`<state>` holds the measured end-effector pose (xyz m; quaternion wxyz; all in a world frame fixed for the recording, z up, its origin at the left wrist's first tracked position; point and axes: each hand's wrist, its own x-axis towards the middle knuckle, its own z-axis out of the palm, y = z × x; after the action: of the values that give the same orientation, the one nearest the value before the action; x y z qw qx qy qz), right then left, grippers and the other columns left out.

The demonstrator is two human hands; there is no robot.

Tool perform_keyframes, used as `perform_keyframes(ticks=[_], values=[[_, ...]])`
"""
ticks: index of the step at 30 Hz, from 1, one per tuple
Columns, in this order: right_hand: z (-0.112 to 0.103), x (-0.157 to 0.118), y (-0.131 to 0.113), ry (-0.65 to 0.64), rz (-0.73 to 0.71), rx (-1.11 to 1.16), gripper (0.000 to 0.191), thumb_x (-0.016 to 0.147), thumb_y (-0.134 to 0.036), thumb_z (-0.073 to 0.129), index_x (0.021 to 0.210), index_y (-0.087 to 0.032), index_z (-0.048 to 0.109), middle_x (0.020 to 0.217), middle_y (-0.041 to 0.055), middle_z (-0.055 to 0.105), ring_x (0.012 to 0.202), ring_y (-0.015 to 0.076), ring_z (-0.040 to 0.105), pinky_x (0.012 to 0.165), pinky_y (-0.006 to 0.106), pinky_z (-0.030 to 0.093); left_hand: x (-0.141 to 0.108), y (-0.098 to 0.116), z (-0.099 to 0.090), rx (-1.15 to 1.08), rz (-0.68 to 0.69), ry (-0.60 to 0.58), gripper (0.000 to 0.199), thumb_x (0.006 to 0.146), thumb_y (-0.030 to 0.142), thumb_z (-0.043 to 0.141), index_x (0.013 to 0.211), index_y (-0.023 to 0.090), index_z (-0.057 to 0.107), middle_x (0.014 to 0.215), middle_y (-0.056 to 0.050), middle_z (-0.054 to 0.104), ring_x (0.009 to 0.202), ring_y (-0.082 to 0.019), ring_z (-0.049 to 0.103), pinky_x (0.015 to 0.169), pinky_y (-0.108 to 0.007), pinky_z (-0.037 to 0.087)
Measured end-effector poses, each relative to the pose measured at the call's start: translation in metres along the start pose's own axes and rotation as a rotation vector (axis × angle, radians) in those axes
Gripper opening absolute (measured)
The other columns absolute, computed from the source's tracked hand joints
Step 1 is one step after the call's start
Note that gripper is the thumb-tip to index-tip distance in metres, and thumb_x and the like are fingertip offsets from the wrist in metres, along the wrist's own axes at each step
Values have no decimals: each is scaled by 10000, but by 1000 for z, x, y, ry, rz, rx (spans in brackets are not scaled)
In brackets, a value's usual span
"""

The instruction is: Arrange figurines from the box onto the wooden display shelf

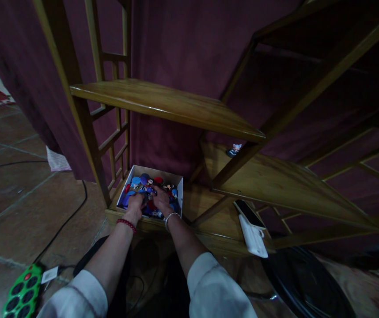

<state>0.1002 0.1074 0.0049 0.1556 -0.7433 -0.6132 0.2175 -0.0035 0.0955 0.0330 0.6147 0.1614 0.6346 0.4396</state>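
One figurine (235, 150) is shelved right of centre; lower left, the box (158, 170) is packed, left hand (136, 204) and right hand (161, 197) dipped in, fingers' grip unclear.

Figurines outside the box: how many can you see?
1. The figurine is on the wooden shelf to the right of the box, beside a slanting post. Others may be hidden behind the posts or in shadow.

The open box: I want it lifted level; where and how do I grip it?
Probably grip the box by its upright left and right walls, from the front of the shelf: being opposite, they should keep the open top level.
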Motion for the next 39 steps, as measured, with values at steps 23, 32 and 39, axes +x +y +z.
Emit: perform_keyframes(ticks=[23,32,39], values=[[-3,-8,13,70,-4,396,340,809,-208,451,1146,-229,485,1020,44,634,935,161,581,831,283,413,3,-5,0,-49,6,-6,133,672,27,497,721,145,538,681,-23,571,648,-130,584,570,-257,504],[5,-10,23,105,-61,563,344,759,-214,514,1101,-244,533,966,21,644,900,154,592,824,294,430,-5,-5,4,-60,40,15,147,654,7,522,711,142,534,668,-17,550,636,-116,563,590,-260,508],[11,-11,24,155,-69,682,364,692,-247,600,1051,-227,546,847,-1,647,792,141,604,764,285,457,-11,-5,7,-71,53,-12,152,659,-3,507,677,148,518,669,-12,547,624,-105,550,629,-272,508]])
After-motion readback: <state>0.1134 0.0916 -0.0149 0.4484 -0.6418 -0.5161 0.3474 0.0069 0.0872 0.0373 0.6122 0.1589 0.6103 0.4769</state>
